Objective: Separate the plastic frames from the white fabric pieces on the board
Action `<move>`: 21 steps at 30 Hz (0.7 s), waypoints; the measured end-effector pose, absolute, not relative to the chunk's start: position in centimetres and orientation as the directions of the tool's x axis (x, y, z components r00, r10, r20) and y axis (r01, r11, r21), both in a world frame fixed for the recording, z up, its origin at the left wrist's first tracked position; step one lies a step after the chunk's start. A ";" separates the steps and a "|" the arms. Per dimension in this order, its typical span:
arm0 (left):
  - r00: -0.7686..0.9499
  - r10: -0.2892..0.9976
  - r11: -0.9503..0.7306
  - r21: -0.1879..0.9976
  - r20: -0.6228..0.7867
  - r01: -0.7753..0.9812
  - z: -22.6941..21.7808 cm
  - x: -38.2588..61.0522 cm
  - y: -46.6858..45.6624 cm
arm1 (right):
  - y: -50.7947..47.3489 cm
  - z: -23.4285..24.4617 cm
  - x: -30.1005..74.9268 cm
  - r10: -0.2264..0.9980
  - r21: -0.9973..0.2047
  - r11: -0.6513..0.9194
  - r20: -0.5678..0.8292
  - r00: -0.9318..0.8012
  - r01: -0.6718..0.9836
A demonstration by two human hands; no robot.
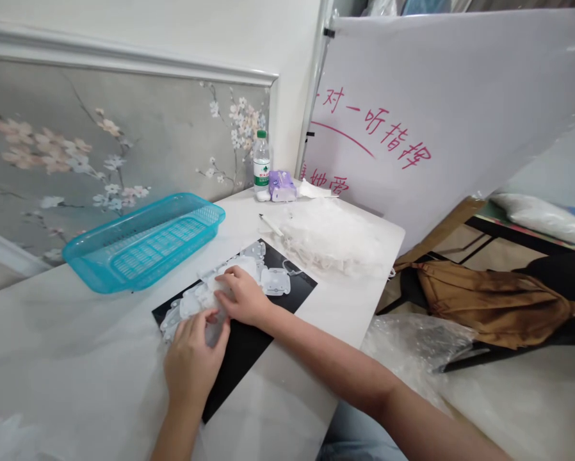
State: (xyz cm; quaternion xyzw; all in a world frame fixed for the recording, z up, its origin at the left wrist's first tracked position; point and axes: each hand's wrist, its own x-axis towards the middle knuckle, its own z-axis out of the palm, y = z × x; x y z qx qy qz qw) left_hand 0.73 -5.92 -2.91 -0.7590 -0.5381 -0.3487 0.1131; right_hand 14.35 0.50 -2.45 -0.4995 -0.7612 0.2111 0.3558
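Currently, work is in progress at the table: 1 translucent moulded plastic piece (211,299) is in hand, while at least 3 similar loose pieces (275,281) lie on a black sheet (246,358). What has been completed and what is left cannot be determined from this view. A heap of white netting (330,237) lies just beyond the sheet.

The held piece sits on the sheet, directly between both hands. The left hand (192,365) is closed around its lower edge, with the fingers curled inward. The right hand (243,296) lies across its upper side, with the fingers bent over it and nearly meeting those of the left hand. Both hands therefore grip the same piece, although the exact contact points are partly hidden.

A turquoise plastic basket (143,243) stands to the left of the sheet, well apart from both hands. A white-capped pen (271,224) lies between the sheet and the netting. Farther back, near the wall, stand a water bottle (261,163) and a purple packet (282,186).
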 end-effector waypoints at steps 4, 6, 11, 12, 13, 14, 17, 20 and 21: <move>0.173 0.729 -0.340 0.131 0.663 0.931 -3.1 0.7 -5.9 | 1.0 -3.0 14.6 0.871 -0.649 0.490 0.396 -0.291 0.582; 0.085 0.748 -0.248 0.157 0.658 0.956 -3.1 0.7 -6.0 | 1.0 -3.1 14.6 0.867 -0.692 0.494 0.435 -0.241 0.526; -0.093 0.777 -0.120 0.291 0.623 0.949 -2.8 0.7 -5.8 | 0.6 -2.1 14.9 0.900 -0.865 0.397 0.433 0.056 0.308; -0.110 0.765 -0.137 0.326 0.634 0.935 -2.7 0.7 -5.8 | 0.5 -1.8 15.0 0.917 -0.909 0.356 0.385 0.105 0.216; -0.118 0.754 -0.173 0.369 0.647 0.913 -2.6 0.7 -5.8 | 0.3 -1.4 15.0 0.943 -0.951 0.299 0.308 0.129 0.083; -0.125 0.749 -0.222 0.425 0.650 0.877 -2.5 0.8 -5.9 | 0.2 -1.0 15.1 0.973 -0.973 0.215 0.205 0.110 -0.089; -0.174 0.835 -0.312 0.709 0.522 0.633 -2.2 1.0 -6.2 | -0.4 -0.1 15.2 0.984 -0.850 -0.121 -0.033 -0.176 -0.512; -0.267 0.924 -0.204 0.944 0.273 0.261 -2.1 0.7 -6.1 | -0.6 0.1 15.3 0.929 -0.721 -0.297 -0.068 -0.363 -0.626; -0.307 0.928 -0.165 0.972 0.210 0.165 -2.1 0.4 -5.9 | -0.6 0.0 15.3 0.924 -0.702 -0.314 -0.072 -0.376 -0.639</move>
